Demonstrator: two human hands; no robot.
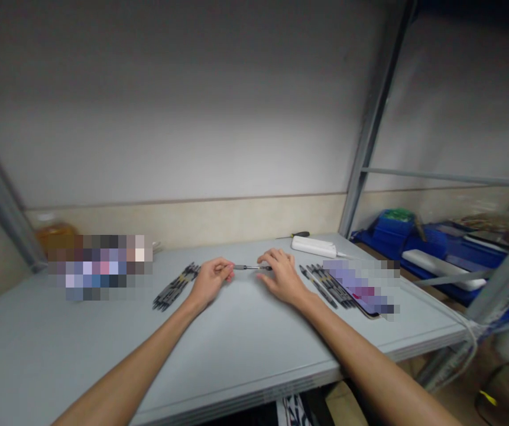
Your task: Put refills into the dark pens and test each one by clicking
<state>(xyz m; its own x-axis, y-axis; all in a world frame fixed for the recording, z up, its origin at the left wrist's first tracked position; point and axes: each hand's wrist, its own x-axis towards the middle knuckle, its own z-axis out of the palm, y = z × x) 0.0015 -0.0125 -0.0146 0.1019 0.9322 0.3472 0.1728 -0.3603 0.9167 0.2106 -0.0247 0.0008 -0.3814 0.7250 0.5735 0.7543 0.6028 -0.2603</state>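
Observation:
Above the middle of the table, my left hand [212,281] pinches a slim pen [246,268] that lies level and points to the right. The pen has a grey section by my fingers, a thin shiny middle and a dark far end. Around that dark end, my right hand [283,275] is held with thumb and fingers apart; whether it touches the pen I cannot tell. Close to my left wrist lies a bunch of dark pens [177,288]. A second group of dark pens [331,287] lies side by side to the right of my right hand.
A phone-like flat thing [372,315], mostly blurred out, borders the right pens. Behind are a white power strip [314,246] with a cable and a screwdriver [300,235]. Blurred items and an amber container [57,236] stand left. Metal posts [372,130] frame the table; blue bins [391,228] sit right.

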